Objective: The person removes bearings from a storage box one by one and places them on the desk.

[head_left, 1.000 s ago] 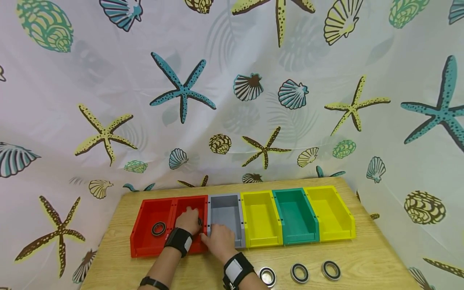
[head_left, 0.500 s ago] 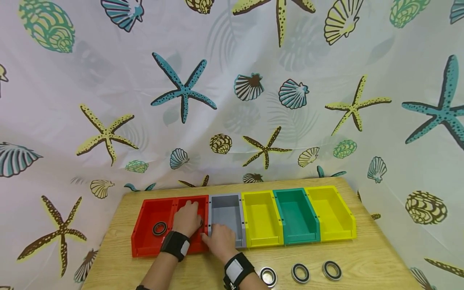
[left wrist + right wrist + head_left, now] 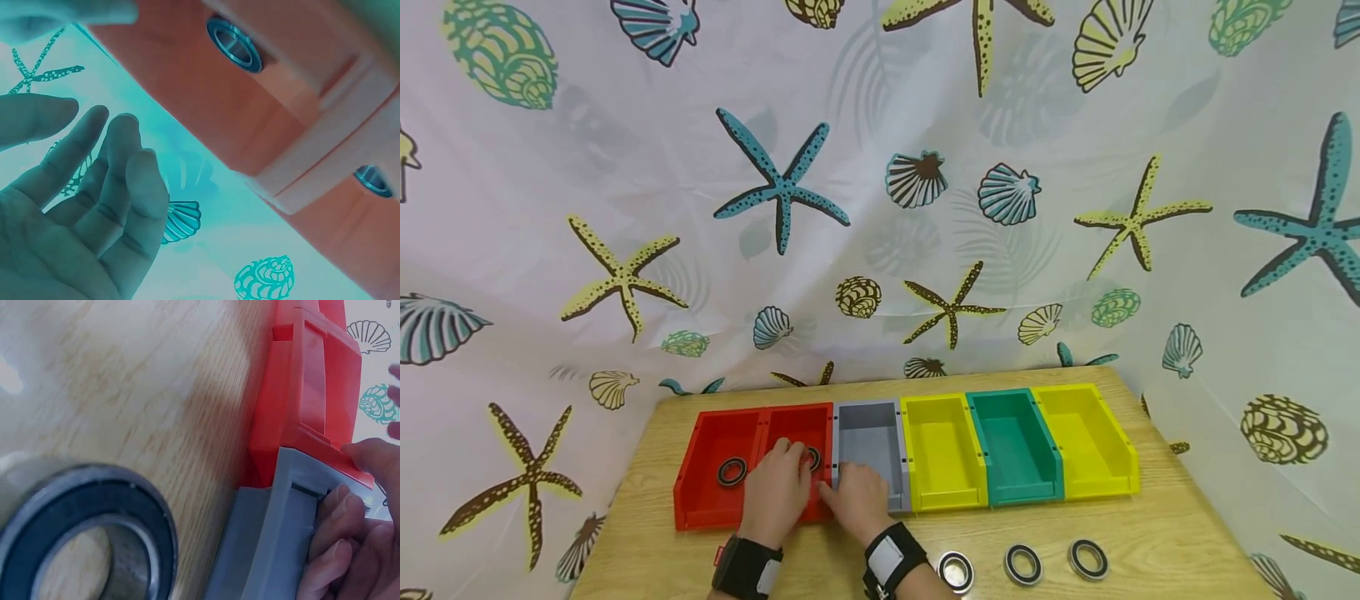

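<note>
In the head view my left hand (image 3: 777, 493) is over the front of the second red bin (image 3: 814, 417). Its fingers bend loosely around nothing in the left wrist view. A black-sealed ball bearing (image 3: 234, 44) stands inside that bin, beyond the fingers. Another bearing (image 3: 732, 484) lies in the leftmost red bin (image 3: 715, 429). My right hand (image 3: 859, 500) pinches the side wall where the second red bin meets the grey bin (image 3: 867, 417). Its thumb is on the red edge, and its fingers curl inside the grey bin (image 3: 300, 506).
To the right the row continues with a yellow bin (image 3: 936, 450), a green bin (image 3: 1011, 442) and another yellow bin (image 3: 1082, 433). In front on the wooden table (image 3: 1165, 533) lie three bearings, the nearest bearing (image 3: 942, 573) beside my right wrist. A patterned curtain (image 3: 880, 250) hangs behind.
My left hand has drawn back toward me and slightly left, out of the second red bin's rear part; more of the bearing there shows. The right hand keeps its place on the wall.
</note>
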Available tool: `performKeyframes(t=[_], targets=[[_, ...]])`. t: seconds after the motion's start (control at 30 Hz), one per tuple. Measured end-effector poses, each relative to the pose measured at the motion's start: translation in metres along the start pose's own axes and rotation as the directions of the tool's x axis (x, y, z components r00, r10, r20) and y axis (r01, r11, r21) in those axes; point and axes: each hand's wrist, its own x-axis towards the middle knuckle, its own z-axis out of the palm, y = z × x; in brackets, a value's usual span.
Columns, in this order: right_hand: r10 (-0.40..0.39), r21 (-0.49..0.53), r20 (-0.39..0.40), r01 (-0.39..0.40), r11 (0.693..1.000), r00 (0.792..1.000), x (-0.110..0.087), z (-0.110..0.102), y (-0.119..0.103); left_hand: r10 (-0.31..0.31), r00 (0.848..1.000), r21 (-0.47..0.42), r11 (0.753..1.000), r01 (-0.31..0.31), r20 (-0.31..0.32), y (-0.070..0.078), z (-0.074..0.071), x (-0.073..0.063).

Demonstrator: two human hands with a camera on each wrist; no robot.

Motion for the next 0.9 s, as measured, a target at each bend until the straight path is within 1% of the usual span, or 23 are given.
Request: performKeyframes(t=[0.13, 0.3, 0.47, 0.57, 0.67, 0.77, 0.9], targets=[[0.005, -0.001, 0.011, -0.005, 1.0, 1.0, 0.0, -0.001, -0.001, -0.045, 0.998, -0.023, 0.999, 0.046, 0.041, 0.006, -0.005, -0.017], [0.006, 0.001, 0.024, -0.006, 1.0, 1.0, 0.0, 0.0, 0.0, -0.09, 0.994, -0.054, 0.994, 0.093, 0.069, 0.012, -0.011, -0.037], [-0.01, -0.006, -0.01, 0.01, 1.0, 1.0, 0.001, 0.0, 0.002, -0.134, 0.984, -0.105, 0.984, 0.146, 0.117, 0.017, -0.012, -0.054], [-0.008, 0.002, -0.015, 0.008, 1.0, 1.0, 0.001, -0.001, 0.002, -0.135, 0.981, -0.134, 0.979, 0.154, 0.141, 0.02, -0.012, -0.063], [-0.006, 0.012, 0.0, 0.006, 1.0, 1.0, 0.001, -0.002, 0.002, -0.134, 0.975, -0.147, 0.976, 0.162, 0.178, 0.022, -0.01, -0.071], [-0.009, 0.03, 0.017, 0.008, 1.0, 1.0, 0.0, -0.004, 0.0, -0.135, 0.966, -0.143, 0.975, 0.169, 0.222, 0.021, -0.006, -0.076], [-0.013, 0.101, 0.041, 0.009, 0.995, 0.999, 0.0, -0.006, 0.001, -0.148, 0.959, -0.12, 0.976, 0.181, 0.244, 0.017, -0.003, -0.079]])
